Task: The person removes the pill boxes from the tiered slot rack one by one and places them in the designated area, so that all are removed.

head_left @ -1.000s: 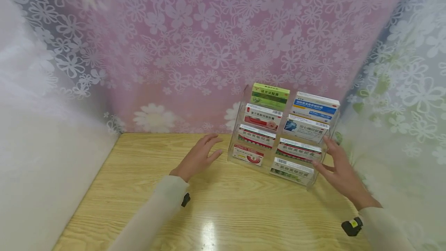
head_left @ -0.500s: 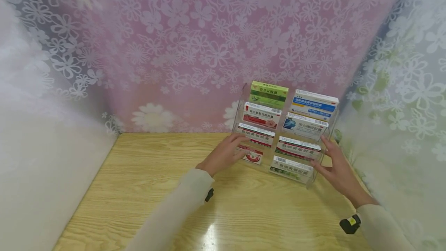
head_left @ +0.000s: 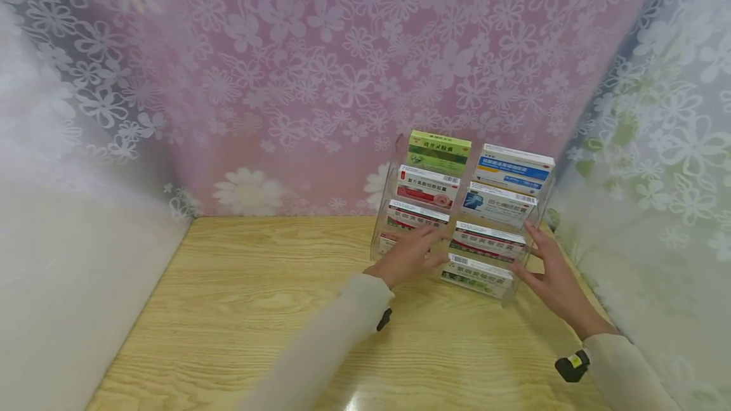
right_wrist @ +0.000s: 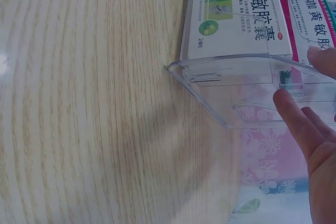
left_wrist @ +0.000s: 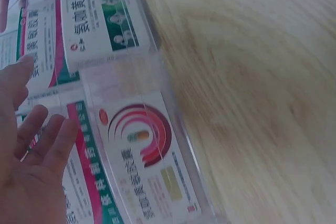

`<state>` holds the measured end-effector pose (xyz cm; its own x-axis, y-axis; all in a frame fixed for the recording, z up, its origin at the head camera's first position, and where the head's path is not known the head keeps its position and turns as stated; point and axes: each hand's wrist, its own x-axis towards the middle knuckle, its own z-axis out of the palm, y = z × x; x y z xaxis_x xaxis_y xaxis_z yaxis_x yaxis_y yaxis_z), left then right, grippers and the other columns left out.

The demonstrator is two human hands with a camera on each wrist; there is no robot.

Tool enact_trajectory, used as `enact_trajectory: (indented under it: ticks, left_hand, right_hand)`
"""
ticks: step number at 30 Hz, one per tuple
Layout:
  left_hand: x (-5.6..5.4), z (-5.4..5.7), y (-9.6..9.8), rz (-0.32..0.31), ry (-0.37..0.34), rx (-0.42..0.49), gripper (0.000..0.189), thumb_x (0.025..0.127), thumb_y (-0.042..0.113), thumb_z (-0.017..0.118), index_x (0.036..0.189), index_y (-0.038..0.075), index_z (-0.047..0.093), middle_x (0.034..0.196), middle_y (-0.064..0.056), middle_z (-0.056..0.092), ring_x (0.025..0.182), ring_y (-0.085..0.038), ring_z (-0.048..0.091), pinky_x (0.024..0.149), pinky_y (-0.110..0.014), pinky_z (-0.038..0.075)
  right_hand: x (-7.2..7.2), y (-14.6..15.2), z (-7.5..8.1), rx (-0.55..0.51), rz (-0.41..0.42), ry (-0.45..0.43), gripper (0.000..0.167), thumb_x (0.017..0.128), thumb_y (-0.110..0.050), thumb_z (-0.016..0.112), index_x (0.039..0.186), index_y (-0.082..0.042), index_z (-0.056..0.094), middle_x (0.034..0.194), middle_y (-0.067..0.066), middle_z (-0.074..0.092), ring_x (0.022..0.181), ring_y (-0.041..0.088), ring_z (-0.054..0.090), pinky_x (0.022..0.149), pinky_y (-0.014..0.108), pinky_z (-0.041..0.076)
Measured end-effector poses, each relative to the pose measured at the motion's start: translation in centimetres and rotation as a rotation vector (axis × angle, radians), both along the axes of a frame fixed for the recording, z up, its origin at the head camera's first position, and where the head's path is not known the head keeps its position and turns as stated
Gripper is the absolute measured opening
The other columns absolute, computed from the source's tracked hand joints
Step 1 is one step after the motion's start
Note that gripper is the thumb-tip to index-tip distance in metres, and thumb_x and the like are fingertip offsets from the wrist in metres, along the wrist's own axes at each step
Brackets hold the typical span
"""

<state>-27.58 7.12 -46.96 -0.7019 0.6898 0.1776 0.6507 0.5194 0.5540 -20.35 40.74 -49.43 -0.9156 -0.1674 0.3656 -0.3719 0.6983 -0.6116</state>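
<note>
A clear plastic display rack (head_left: 508, 295) stands at the table's right, with several tiers of medicine boxes in two columns. In the head view my left hand (head_left: 408, 257) is in front of the lower left boxes, partly hiding the bottom one (head_left: 388, 243). Its fingers extend loosely, holding nothing; whether they touch a box is unclear. My right hand (head_left: 556, 278) lies against the rack's right side, near the lower white and green box (head_left: 478, 276). In the right wrist view, straight fingers (right_wrist: 300, 127) rest at the clear side wall (right_wrist: 220, 90).
Higher on the rack sit a green box (head_left: 440, 152), a blue and white box (head_left: 514, 170) and a grey-blue box (head_left: 497, 205). The wooden table (head_left: 257, 309) extends left and forward. Pink flowered cloth (head_left: 314, 81) hangs behind, with pale cloth at both sides.
My left hand has moved right, from the table beside the rack to in front of its lower left boxes. The right hand stays at the rack's side, and the boxes keep their places.
</note>
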Motion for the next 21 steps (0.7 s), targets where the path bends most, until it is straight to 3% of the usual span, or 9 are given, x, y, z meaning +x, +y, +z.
enact_trajectory:
  ticks: [4,8,14,18,21]
  left_hand:
    - [0.1,-0.6,1.3,-0.018,0.063,0.000,0.046,0.108,0.031,0.071,0.153,0.020,0.062,0.164,0.000,0.054,0.157,-0.020,0.046,0.128,-0.035,0.042]
    - [0.0,-1.2,2.1,-0.011,0.057,-0.028,0.041,0.108,0.032,0.072,0.147,0.020,0.067,0.169,-0.002,0.050,0.158,-0.021,0.046,0.128,-0.034,0.042]
    - [0.0,-2.6,2.6,-0.006,0.037,-0.055,0.035,0.111,0.031,0.068,0.145,0.023,0.069,0.151,0.000,0.061,0.136,-0.014,0.061,0.113,-0.026,0.052]
    - [0.1,-3.4,2.8,0.011,0.027,-0.038,0.035,0.109,0.029,0.069,0.144,0.027,0.070,0.141,0.002,0.062,0.121,-0.010,0.062,0.100,-0.022,0.054]
    - [0.1,-3.8,3.1,0.029,-0.003,-0.020,0.035,0.109,0.027,0.070,0.144,0.029,0.070,0.137,0.003,0.061,0.120,-0.009,0.062,0.097,-0.021,0.054]
  right_hand:
    - [0.1,0.0,-0.1,-0.016,0.006,-0.012,0.103,0.100,0.002,0.076,0.178,-0.020,0.012,0.173,0.034,0.020,0.128,0.068,0.053,0.076,0.051,0.067]
    - [0.1,0.0,-0.1,-0.025,0.007,-0.010,0.104,0.099,0.005,0.076,0.178,-0.020,0.013,0.171,0.034,0.023,0.128,0.069,0.053,0.076,0.050,0.067]
    - [0.1,0.2,-0.3,-0.018,-0.001,-0.021,0.105,0.099,0.005,0.076,0.178,-0.019,0.012,0.170,0.035,0.023,0.128,0.072,0.051,0.078,0.058,0.066]
    - [0.2,0.3,-0.4,-0.013,-0.006,-0.030,0.105,0.100,0.002,0.076,0.178,-0.022,0.011,0.171,0.034,0.022,0.129,0.073,0.050,0.079,0.062,0.064]
    - [0.2,0.3,-0.4,-0.012,-0.005,-0.028,0.104,0.100,0.003,0.076,0.178,-0.022,0.010,0.172,0.034,0.021,0.128,0.072,0.051,0.078,0.061,0.064]
